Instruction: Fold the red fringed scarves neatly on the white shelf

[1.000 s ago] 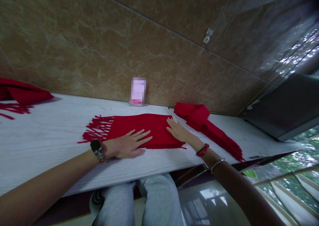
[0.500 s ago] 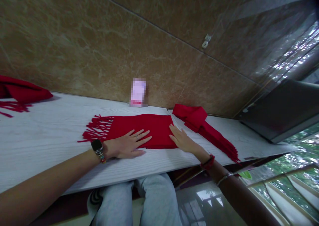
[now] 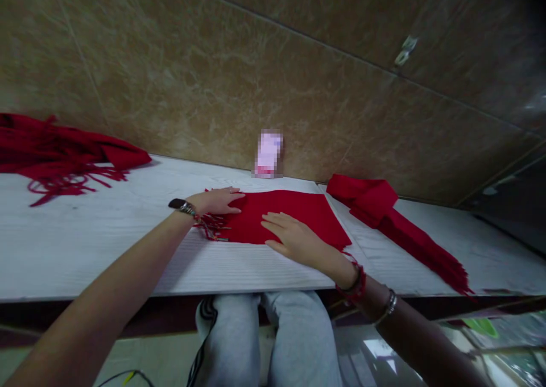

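Observation:
A folded red scarf (image 3: 281, 202) lies flat on a white wood-grain table (image 3: 239, 267). My left hand (image 3: 218, 200), with a watch on the wrist, lies over its fringed left end, fingers stretched out. Some of the fringe shows beneath the wrist. Resting on the middle of the folded scarf near its front edge is my right hand (image 3: 294, 236), palm down and fingers extended. Neither hand grips anything.
Another red scarf (image 3: 362, 199) lies bent to the right, its fringe near the table's front edge. More red fringed cloth (image 3: 77, 148) is at the far left. A blurred pink and white item (image 3: 268, 154) stands against the brown marbled wall (image 3: 191, 86).
My left hand has moved from the scarf's middle to its fringed end. My right hand has shifted from the right end to the middle. The view has turned left.

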